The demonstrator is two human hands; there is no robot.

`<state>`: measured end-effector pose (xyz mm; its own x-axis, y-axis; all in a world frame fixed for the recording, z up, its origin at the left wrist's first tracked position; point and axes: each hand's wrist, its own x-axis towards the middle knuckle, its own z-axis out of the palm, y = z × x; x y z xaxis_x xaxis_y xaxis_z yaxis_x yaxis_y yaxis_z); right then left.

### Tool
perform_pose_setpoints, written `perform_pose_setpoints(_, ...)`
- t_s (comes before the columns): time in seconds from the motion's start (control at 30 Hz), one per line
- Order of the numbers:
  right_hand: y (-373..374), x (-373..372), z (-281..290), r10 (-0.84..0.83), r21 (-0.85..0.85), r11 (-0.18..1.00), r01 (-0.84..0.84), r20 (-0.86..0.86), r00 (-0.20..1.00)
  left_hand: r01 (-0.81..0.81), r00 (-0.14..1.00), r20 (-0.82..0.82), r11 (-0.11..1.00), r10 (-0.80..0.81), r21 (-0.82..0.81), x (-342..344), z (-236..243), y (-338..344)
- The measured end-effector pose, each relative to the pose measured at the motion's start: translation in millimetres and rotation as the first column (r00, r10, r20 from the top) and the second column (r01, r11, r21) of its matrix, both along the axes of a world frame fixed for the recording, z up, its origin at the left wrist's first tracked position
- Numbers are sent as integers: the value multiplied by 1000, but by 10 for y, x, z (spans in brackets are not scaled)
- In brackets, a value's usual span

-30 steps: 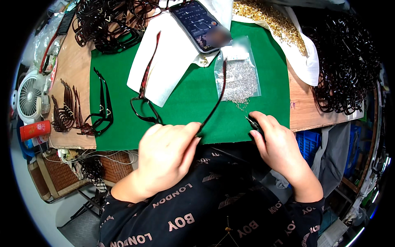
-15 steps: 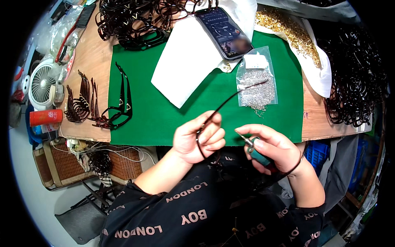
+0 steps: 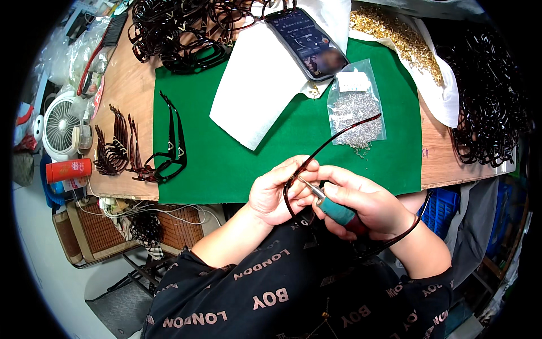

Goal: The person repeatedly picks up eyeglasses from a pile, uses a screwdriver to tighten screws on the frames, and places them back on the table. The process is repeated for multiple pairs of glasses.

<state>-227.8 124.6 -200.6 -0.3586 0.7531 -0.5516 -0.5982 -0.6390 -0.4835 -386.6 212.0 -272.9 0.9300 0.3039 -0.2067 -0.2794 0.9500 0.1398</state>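
Observation:
My left hand [image 3: 271, 195] grips a dark tortoiseshell glasses frame [image 3: 336, 135], one temple reaching over a clear bag of tiny silver parts [image 3: 355, 103]. My right hand [image 3: 375, 206] is wrapped round a screwdriver [image 3: 337, 210] with a teal and dark red grip, its metal tip at the hinge held in my left fingers. Part of the frame passes below my right hand toward the table edge. Both hands are just over the front edge of a green mat [image 3: 243, 175]. Another pair of dark glasses [image 3: 172, 158] lies on the mat at the left.
Heaped dark frames [image 3: 169, 34] fill the back left; another pile [image 3: 483, 101] is at right. A phone [image 3: 305, 45] lies beside white paper [image 3: 248, 90] and gold parts [image 3: 412, 45]. A fan [image 3: 61, 125], red canister [image 3: 68, 169] and loose temples [image 3: 113, 147] occupy the left side.
My left hand has turned the frame and moved rightward; the upright temple now slants right. My right hand has come leftward with the screwdriver, so its tip meets the hinge.

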Motion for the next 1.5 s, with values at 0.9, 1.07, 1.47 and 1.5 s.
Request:
perform_pose_setpoints(0.9,-297,505,-290,-305,255,937,239,263,915,570,586,12,-423,810,705,-768,1459,192)
perform_pose_setpoints(1.07,-398,554,-374,-247,277,944,180,229,941,902,122,-376,56,919,428,-1240,1182,30)
perform_pose_setpoints(1.47,-452,546,-393,-327,331,910,249,204,923,939,290,-208,-235,934,252,-925,929,1178)
perform_pose_setpoints(1.5,-450,535,-387,-335,338,906,253,210,919,940,275,-200,-219,940,261,-825,912,1390)
